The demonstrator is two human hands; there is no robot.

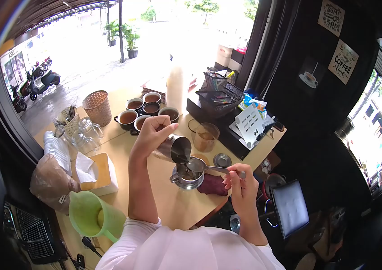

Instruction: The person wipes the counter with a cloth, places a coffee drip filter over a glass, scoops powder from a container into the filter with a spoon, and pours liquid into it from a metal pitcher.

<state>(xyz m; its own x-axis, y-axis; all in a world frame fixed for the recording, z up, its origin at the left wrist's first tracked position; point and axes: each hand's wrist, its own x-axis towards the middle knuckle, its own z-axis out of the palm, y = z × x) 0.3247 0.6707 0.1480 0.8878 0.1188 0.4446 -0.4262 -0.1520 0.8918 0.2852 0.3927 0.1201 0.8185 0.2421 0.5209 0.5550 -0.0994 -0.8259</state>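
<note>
At the far left, the green jug [92,215] stands near my sleeve; if I swung that elbow outward, I could knock it. Beyond the white box [112,176], the filled cups [128,118] sit packed together just past my left hand [153,132], so a careless reach forward could jog one and slop the brown drink.

That hand is closed around the metal pitcher [174,148], which I have tipped to the right, its mouth by the metal pot [188,183] on the table in front of me. I cannot tell whether liquid is running out. Too steep a tilt would send a rush over the pot's rim, and a wrist that drifted would wet the wood instead.

The bowl of the spoon [196,164] is over the pot, close under the pitcher's lip; a stream striking it could splash sideways, towards the glass mug [206,137] behind or the dark red cloth [212,185] just beside the pot. My right hand [244,180] pinches the spoon's handle well back from the bowl, so a loose grip there could let it twist and dip
</note>
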